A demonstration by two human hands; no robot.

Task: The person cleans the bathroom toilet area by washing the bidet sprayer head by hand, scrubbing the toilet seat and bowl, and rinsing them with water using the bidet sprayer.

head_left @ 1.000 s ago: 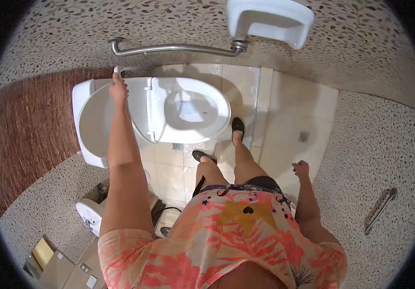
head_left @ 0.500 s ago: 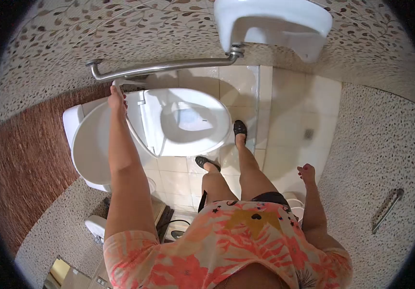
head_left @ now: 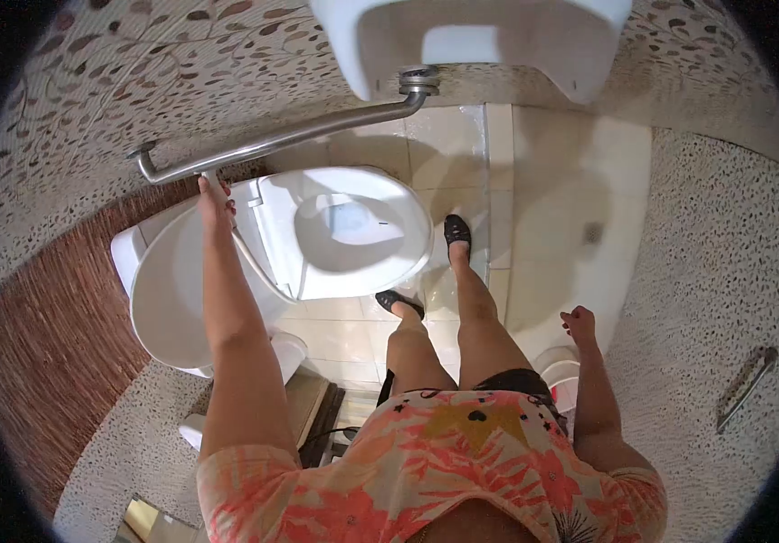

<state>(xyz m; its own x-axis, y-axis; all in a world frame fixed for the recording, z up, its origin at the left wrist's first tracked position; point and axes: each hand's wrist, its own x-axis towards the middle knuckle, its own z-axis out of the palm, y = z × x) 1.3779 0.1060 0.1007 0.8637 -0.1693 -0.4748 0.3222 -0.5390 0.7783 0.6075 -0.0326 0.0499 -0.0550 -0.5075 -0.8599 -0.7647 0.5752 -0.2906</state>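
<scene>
My left hand (head_left: 216, 204) is wrapped round the white handle of a bidet sprayer (head_left: 210, 180), just under the steel grab rail (head_left: 290, 136). From the sprayer a pale hose (head_left: 260, 270) loops down beside the raised lid. Below and to the right of it is the white toilet (head_left: 415, 237), its lid (head_left: 168, 303) up and its bowl uncovered, with some water inside. My right hand (head_left: 578, 326) hangs by my side over the tiled floor, its fingers curled and nothing visible in them.
A white washbasin (head_left: 570, 41) juts from the wall ahead. A low ledge (head_left: 500, 181) divides the floor, with a drain (head_left: 593, 233) beyond it. A bucket (head_left: 557, 366) stands by my right leg. Another metal bar (head_left: 747, 389) is on the right wall.
The view has shifted and tilted, so the washbasin looks larger and the rail slants more. My left hand still grips the sprayer, slightly lower in view. My right hand stays curled.
</scene>
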